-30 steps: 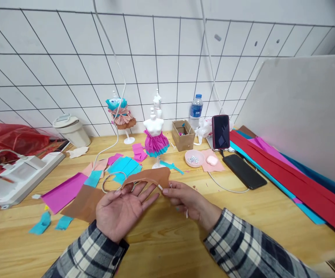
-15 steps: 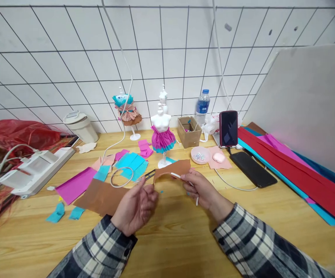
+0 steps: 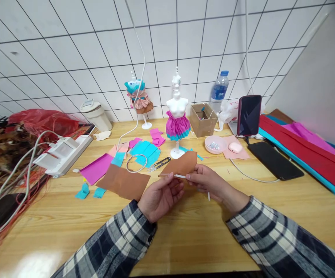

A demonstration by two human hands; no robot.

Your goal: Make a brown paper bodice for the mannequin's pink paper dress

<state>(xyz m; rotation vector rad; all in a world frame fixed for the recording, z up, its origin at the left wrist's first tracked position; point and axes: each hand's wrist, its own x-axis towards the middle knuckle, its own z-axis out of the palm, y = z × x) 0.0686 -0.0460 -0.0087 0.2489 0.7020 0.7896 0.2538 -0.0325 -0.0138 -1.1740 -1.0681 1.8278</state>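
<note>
A piece of brown crepe paper (image 3: 183,162) stretches between my hands above the table. My left hand (image 3: 162,196) pinches its near edge between thumb and finger. Along that edge lies a narrow white strip (image 3: 180,176), which could be tape or elastic. My right hand (image 3: 214,184) grips the strip at the paper's right end, and a loose tail of it dangles below my fingers. Behind the paper a small white dress form (image 3: 177,106) wears a gathered pink skirt (image 3: 178,125) with a blue hem. Thread snips (image 3: 159,164) rest left of the paper, beside a ring-shaped bangle (image 3: 136,163).
Brown paper (image 3: 122,181), blue paper (image 3: 146,152) and pink paper (image 3: 96,168) lie to the left, near a power strip (image 3: 66,156). At the back stand a dressed form (image 3: 140,98), a cardboard box (image 3: 203,121) and a bottle (image 3: 219,90). Rightward are a bead dish (image 3: 215,144), a phone (image 3: 248,116) and a power bank (image 3: 275,161).
My left hand has moved right and closed on the paper's edge, close to my right hand. The white strip now lies along that edge. The camera view has shifted.
</note>
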